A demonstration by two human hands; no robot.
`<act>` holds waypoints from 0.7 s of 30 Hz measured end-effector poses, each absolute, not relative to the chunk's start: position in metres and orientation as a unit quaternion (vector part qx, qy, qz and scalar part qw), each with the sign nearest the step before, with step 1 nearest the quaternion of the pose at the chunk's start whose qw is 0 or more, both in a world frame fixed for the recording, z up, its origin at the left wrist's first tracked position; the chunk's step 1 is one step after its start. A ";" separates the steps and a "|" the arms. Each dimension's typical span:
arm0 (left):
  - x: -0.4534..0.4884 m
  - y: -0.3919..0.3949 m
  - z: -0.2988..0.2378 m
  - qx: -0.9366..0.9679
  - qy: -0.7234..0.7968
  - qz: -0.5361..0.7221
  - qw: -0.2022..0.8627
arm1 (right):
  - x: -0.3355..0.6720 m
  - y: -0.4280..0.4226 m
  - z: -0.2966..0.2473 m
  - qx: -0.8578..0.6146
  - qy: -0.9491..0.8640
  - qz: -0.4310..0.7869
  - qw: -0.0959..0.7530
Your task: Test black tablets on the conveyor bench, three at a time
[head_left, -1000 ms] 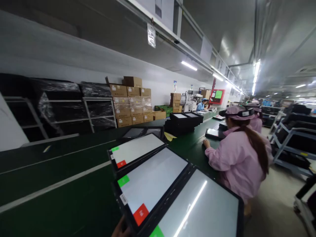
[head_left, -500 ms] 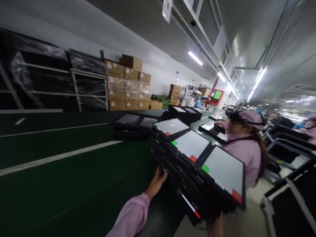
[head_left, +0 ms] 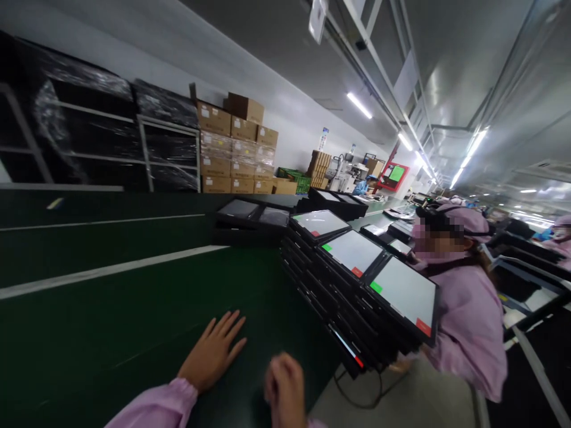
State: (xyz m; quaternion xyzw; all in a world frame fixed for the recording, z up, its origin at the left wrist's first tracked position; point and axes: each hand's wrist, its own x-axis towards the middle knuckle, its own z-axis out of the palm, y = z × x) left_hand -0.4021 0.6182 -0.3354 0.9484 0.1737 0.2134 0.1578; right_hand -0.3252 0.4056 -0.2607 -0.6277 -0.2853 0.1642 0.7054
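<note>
My left hand (head_left: 214, 353) is over the dark green table (head_left: 134, 333), fingers spread and holding nothing. To its right, close to the table's near edge, my right hand (head_left: 285, 383) is slightly blurred; its fingers look curled in, and no object shows in them. Beyond both hands leans a tall stack of black trays (head_left: 330, 303) with flat white-screened panels (head_left: 354, 252) on top, marked by green and red tabs. Neither hand touches this stack, which juts past the table edge. At the stack's near right corner, a co-worker's hand (head_left: 400, 362) partly shows beneath it.
A co-worker in pink (head_left: 468, 315) stands right of the stack. Lower black trays (head_left: 250, 229) sit behind it on the left. Cartons (head_left: 238, 145) and wrapped racks (head_left: 167, 137) line the wall. A cable (head_left: 361, 404) hangs below the table edge.
My left hand has let go of the tray stack and moved left, its fingers spreading. My right hand now shows beside it, apart from the stack. The co-worker has turned and leaned closer to the stack.
</note>
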 end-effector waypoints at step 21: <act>-0.430 0.587 -0.255 0.762 0.366 0.320 0.428 | -0.295 0.518 -0.263 -0.800 -0.448 0.057 0.394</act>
